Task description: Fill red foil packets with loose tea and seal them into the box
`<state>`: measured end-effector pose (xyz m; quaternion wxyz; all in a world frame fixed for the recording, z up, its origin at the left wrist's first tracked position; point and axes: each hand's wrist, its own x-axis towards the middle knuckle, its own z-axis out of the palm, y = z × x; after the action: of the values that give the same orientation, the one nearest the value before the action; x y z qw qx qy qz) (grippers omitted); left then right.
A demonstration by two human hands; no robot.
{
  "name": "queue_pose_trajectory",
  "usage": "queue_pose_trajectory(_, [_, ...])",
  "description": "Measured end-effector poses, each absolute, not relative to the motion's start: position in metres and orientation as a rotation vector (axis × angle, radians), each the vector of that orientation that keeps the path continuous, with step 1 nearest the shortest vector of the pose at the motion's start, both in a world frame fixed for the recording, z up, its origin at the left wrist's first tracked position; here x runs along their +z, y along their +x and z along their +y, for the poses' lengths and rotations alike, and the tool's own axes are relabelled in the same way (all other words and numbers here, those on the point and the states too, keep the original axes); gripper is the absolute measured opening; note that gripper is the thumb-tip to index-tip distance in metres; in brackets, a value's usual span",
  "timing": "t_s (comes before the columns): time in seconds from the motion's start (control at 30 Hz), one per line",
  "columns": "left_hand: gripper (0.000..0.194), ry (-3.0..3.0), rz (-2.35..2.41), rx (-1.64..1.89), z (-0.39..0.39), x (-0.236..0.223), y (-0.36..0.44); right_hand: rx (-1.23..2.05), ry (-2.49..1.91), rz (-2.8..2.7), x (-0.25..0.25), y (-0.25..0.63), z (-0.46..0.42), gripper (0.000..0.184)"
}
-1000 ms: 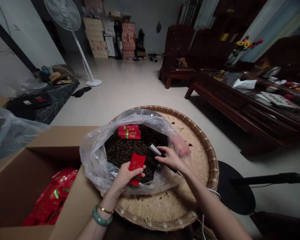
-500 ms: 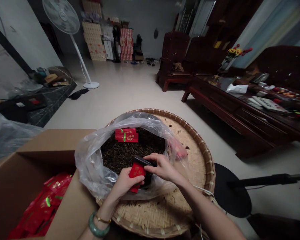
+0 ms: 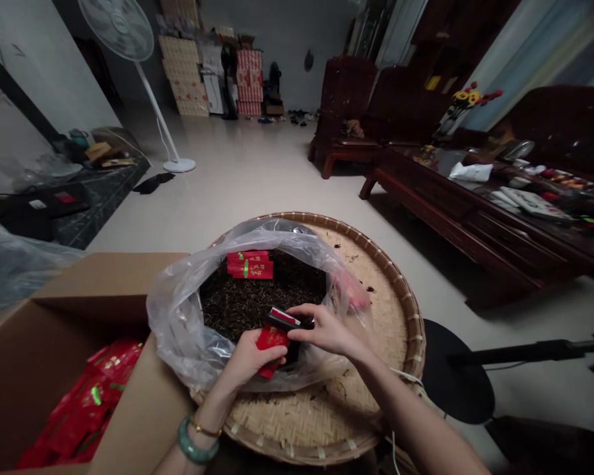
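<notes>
My left hand [image 3: 258,356] pinches a small red packet [image 3: 272,338] with gold characters over the near part of a clear plastic bag [image 3: 178,330]. My right hand [image 3: 321,328] grips a black oblong handheld tool [image 3: 283,319] with a red and white strip on its face. The tool lies along the packet's upper edge; whether it touches cannot be made out. Dark loose tea leaves [image 3: 237,303] fill the open bag. Several red packets [image 3: 251,266] rest on the leaves at the far side. The bag sits on a round woven bamboo tray [image 3: 297,425].
An open cardboard box [image 3: 143,402] with many red packets [image 3: 86,402] stands at the left. A black round stand base [image 3: 455,376] is right of the tray. A white cord [image 3: 403,377] runs by my right forearm. Beyond are a wooden table [image 3: 426,204] and a standing fan [image 3: 178,163].
My right hand has turned the black tool, so its red and white strip now faces me. The left hand keeps the red packet in nearly the same place.
</notes>
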<state>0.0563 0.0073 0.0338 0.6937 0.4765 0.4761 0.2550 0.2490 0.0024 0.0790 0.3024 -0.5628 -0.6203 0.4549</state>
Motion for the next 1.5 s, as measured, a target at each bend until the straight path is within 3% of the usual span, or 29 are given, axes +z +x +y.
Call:
queue_pose_trajectory(0.1, [0.033, 1.084, 1.064, 0.572, 0.008, 0.036, 0.058, 1.092, -1.479, -1.695, 0.073, 0.243, 0.001, 0.026])
queue_pose_trajectory(0.27, [0.033, 1.102, 1.086, 0.544, 0.008, 0.036, 0.058, 1.066, -1.506, -1.724, 0.073, 0.244, 0.002, 0.033])
queue_pose_trajectory(0.93, [0.035, 1.096, 1.075, 0.558, 0.008, 0.036, 0.057, 1.012, -1.461, -1.738, 0.070, 0.243, 0.000, 0.022])
queue_pose_trajectory(1.17, [0.037, 1.047, 1.048, 0.574, 0.008, 0.034, 0.054, 1.156, -1.469, -1.526, 0.075, 0.257, 0.006, 0.032])
queue_pose_trajectory(1.37, [0.041, 1.004, 1.038, 0.587, 0.007, 0.031, 0.055, 0.758, -1.779, -1.804, 0.042, 0.269, 0.007, 0.040])
queue_pose_trajectory(1.5, [0.040, 1.013, 1.056, 0.566, 0.006, 0.032, 0.056, 0.689, -1.868, -2.025, 0.032, 0.269, 0.005, 0.046])
